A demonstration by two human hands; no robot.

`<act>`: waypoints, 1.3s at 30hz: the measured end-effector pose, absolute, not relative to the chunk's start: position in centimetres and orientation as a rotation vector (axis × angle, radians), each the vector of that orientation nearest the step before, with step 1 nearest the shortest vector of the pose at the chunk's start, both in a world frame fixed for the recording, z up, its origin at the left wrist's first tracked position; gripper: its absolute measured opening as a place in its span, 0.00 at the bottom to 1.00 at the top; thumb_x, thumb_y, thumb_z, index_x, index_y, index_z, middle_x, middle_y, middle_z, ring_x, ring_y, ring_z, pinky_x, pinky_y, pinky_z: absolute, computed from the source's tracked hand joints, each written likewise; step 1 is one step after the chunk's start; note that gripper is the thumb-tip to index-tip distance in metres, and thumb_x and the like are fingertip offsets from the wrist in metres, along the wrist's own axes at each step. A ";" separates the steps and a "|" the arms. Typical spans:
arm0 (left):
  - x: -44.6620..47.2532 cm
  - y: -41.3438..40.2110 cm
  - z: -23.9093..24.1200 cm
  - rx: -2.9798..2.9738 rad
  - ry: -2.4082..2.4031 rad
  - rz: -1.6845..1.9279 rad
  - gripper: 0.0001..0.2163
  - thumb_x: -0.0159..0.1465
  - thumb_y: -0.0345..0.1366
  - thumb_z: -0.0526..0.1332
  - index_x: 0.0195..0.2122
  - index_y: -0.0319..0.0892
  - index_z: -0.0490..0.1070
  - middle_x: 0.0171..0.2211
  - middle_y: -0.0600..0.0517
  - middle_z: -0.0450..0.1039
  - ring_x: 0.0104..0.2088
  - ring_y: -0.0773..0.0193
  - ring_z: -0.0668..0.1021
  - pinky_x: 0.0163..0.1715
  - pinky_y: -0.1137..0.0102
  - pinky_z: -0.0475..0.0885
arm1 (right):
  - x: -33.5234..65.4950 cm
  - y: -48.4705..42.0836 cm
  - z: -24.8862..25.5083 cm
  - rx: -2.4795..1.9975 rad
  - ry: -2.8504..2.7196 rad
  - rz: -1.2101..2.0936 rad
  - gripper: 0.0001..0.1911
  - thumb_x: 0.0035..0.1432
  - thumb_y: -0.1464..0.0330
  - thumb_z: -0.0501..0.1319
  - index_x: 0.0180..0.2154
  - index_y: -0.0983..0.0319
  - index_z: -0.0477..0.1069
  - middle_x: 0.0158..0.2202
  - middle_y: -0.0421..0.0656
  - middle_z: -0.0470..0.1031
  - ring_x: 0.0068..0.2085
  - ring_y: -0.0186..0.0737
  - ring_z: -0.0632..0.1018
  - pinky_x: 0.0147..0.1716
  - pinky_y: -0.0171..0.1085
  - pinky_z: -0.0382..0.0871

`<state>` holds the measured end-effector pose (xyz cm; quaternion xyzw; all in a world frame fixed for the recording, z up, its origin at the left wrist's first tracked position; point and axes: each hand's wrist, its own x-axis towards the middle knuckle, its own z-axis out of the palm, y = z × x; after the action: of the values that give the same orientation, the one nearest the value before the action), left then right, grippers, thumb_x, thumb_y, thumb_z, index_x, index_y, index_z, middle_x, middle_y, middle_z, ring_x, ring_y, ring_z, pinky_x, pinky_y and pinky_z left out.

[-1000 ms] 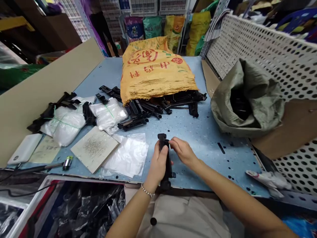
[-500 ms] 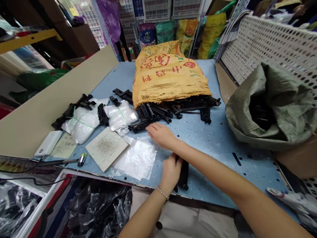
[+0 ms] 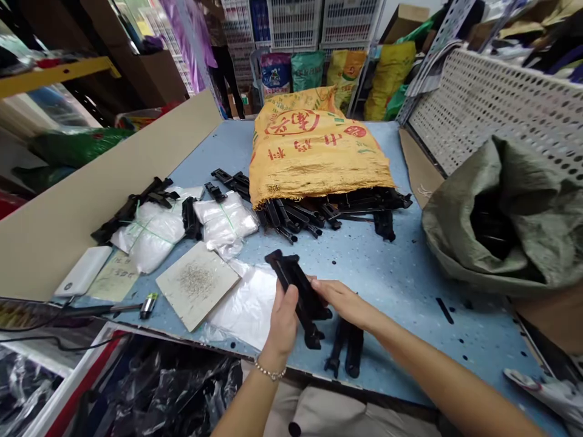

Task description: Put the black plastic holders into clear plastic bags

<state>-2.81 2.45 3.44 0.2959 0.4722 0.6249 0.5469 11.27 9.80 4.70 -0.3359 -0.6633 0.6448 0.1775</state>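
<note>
My left hand (image 3: pixel 283 315) grips a long black plastic part (image 3: pixel 298 291) near its lower end, and the part slants up to the left above the blue table (image 3: pixel 387 267). My right hand (image 3: pixel 344 302) rests its fingers on the same part from the right. Another black part (image 3: pixel 347 349) lies flat on the table just under my right wrist. Behind them, a heap of black parts (image 3: pixel 314 213) spills from an orange woven sack (image 3: pixel 310 149).
A grey-green sack (image 3: pixel 505 212) holding dark parts sits at the right against a white perforated panel (image 3: pixel 492 103). At the left lie white bagged bundles (image 3: pixel 155 233), a square board (image 3: pixel 197 284), clear plastic bags (image 3: pixel 248 303), a white box (image 3: pixel 84 271) and a screwdriver (image 3: pixel 109 308).
The earlier part was laid on the table near the front edge. My right hand reached to the heap and came back, and both hands now hold another black part.
</note>
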 end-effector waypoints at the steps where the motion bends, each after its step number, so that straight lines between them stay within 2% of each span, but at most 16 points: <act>1: -2.6 2.2 3.9 0.731 1.154 1.450 0.26 0.64 0.53 0.54 0.57 0.43 0.59 0.48 0.45 0.72 0.47 0.57 0.75 0.48 0.62 0.71 | 11.8 9.5 4.7 -1.005 -1.943 1.622 0.27 0.66 0.51 0.44 0.33 0.62 0.71 0.28 0.42 0.73 0.30 0.38 0.73 0.33 0.38 0.67; 5: -1.2 1.4 5.1 0.777 1.251 1.273 0.25 0.64 0.51 0.56 0.59 0.46 0.58 0.46 0.47 0.72 0.37 0.61 0.78 0.38 0.67 0.75 | 12.8 10.8 4.7 -0.927 -2.219 0.617 0.21 0.65 0.53 0.49 0.42 0.61 0.69 0.38 0.49 0.73 0.39 0.44 0.71 0.40 0.43 0.65; 7: -0.6 1.2 5.3 0.757 1.231 1.158 0.24 0.64 0.51 0.56 0.58 0.47 0.59 0.44 0.48 0.72 0.32 0.63 0.78 0.31 0.70 0.75 | 12.7 12.3 4.5 -0.778 -2.312 0.315 0.20 0.65 0.54 0.48 0.37 0.61 0.70 0.34 0.49 0.73 0.36 0.44 0.70 0.37 0.43 0.64; 9: -0.1 1.3 5.1 0.726 1.234 1.105 0.24 0.63 0.52 0.56 0.57 0.46 0.60 0.40 0.49 0.73 0.27 0.65 0.78 0.25 0.72 0.73 | 12.4 13.4 4.2 -0.771 -2.360 0.193 0.22 0.67 0.56 0.44 0.30 0.60 0.68 0.27 0.46 0.70 0.31 0.42 0.68 0.33 0.41 0.61; 13: -0.2 2.2 4.6 0.630 1.307 1.182 0.25 0.62 0.54 0.57 0.55 0.44 0.62 0.31 0.52 0.73 0.22 0.66 0.76 0.20 0.73 0.70 | 12.5 12.1 3.5 -1.029 -2.337 0.286 0.25 0.69 0.57 0.41 0.27 0.60 0.66 0.24 0.43 0.68 0.28 0.38 0.67 0.30 0.37 0.58; 18: -1.8 3.2 4.2 0.645 1.366 1.296 0.23 0.61 0.54 0.57 0.48 0.40 0.67 0.28 0.52 0.73 0.27 0.63 0.77 0.28 0.70 0.73 | 13.5 6.2 1.9 -0.674 -2.513 0.247 0.21 0.67 0.57 0.47 0.29 0.61 0.69 0.27 0.45 0.71 0.30 0.41 0.68 0.31 0.40 0.55; 20: -2.4 3.3 3.6 0.672 1.385 1.306 0.23 0.63 0.52 0.55 0.52 0.41 0.64 0.32 0.50 0.74 0.31 0.61 0.78 0.34 0.67 0.74 | 13.4 5.6 1.4 -0.728 -2.526 0.229 0.20 0.67 0.62 0.47 0.26 0.61 0.68 0.24 0.44 0.70 0.27 0.39 0.67 0.30 0.39 0.55; 23: -2.5 3.1 2.1 0.819 1.556 1.322 0.19 0.66 0.46 0.52 0.55 0.43 0.63 0.45 0.46 0.73 0.46 0.57 0.76 0.49 0.61 0.69 | 12.2 8.5 1.7 -0.926 -2.522 0.316 0.23 0.69 0.63 0.45 0.24 0.60 0.66 0.21 0.41 0.68 0.25 0.37 0.67 0.30 0.38 0.55; 25: -1.7 2.6 0.9 0.963 1.620 1.268 0.18 0.67 0.43 0.52 0.56 0.44 0.64 0.52 0.45 0.70 0.53 0.55 0.72 0.55 0.59 0.63 | 10.5 12.5 2.4 -1.072 -2.476 0.311 0.21 0.69 0.62 0.44 0.29 0.60 0.69 0.26 0.43 0.71 0.29 0.40 0.69 0.32 0.38 0.58; 27: -0.3 2.1 -0.2 1.099 1.617 1.189 0.18 0.66 0.40 0.52 0.57 0.45 0.64 0.54 0.44 0.68 0.56 0.53 0.69 0.58 0.57 0.60 | 8.4 16.9 3.0 -1.174 -2.406 0.256 0.17 0.68 0.64 0.46 0.41 0.62 0.70 0.38 0.49 0.74 0.40 0.45 0.72 0.39 0.40 0.61; 29: 1.1 1.7 -1.0 1.208 1.637 1.123 0.19 0.64 0.35 0.53 0.57 0.44 0.65 0.54 0.43 0.68 0.56 0.51 0.68 0.58 0.55 0.58 | 6.3 20.7 3.4 -1.273 -2.396 0.233 0.18 0.66 0.66 0.50 0.53 0.66 0.65 0.53 0.56 0.69 0.51 0.51 0.68 0.45 0.43 0.61; 30: 1.7 1.5 -1.3 1.250 1.664 1.099 0.20 0.63 0.33 0.53 0.57 0.44 0.65 0.54 0.42 0.67 0.55 0.50 0.67 0.59 0.54 0.58 | 5.5 22.2 3.5 -1.300 -2.404 0.241 0.21 0.64 0.67 0.52 0.57 0.67 0.62 0.55 0.58 0.67 0.53 0.53 0.66 0.47 0.45 0.61; 32: 2.0 1.4 -1.6 1.302 1.693 1.077 0.22 0.61 0.29 0.54 0.58 0.44 0.65 0.54 0.41 0.65 0.55 0.50 0.66 0.59 0.53 0.57 | 4.9 24.0 3.7 -1.319 -2.421 0.269 0.24 0.62 0.66 0.55 0.58 0.68 0.60 0.54 0.60 0.68 0.54 0.56 0.65 0.49 0.49 0.60; 35: 0.7 1.5 -1.1 1.284 1.653 1.138 0.23 0.61 0.31 0.55 0.59 0.45 0.64 0.56 0.42 0.63 0.57 0.51 0.64 0.61 0.54 0.56 | 6.4 24.0 4.0 -1.324 -2.416 0.278 0.23 0.60 0.64 0.58 0.55 0.68 0.65 0.48 0.60 0.72 0.51 0.59 0.67 0.48 0.52 0.60; 37: -0.5 2.0 -0.4 1.197 1.598 1.214 0.20 0.63 0.36 0.56 0.57 0.45 0.65 0.56 0.43 0.63 0.58 0.52 0.65 0.60 0.54 0.57 | 8.7 22.2 4.2 -1.350 -2.293 0.480 0.21 0.61 0.60 0.56 0.51 0.66 0.69 0.45 0.57 0.74 0.48 0.57 0.70 0.47 0.52 0.62; 39: -1.3 2.8 0.5 1.047 1.476 1.300 0.20 0.64 0.42 0.57 0.57 0.44 0.65 0.56 0.43 0.64 0.57 0.53 0.67 0.59 0.56 0.59 | 11.2 19.1 4.3 -1.317 -1.960 1.036 0.21 0.63 0.56 0.51 0.47 0.63 0.71 0.40 0.52 0.76 0.43 0.50 0.73 0.43 0.47 0.66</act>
<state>-1.31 2.84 0.52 0.4218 0.5945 0.5235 0.4411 11.16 19.08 4.32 -0.4906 -0.7303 0.3859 0.2776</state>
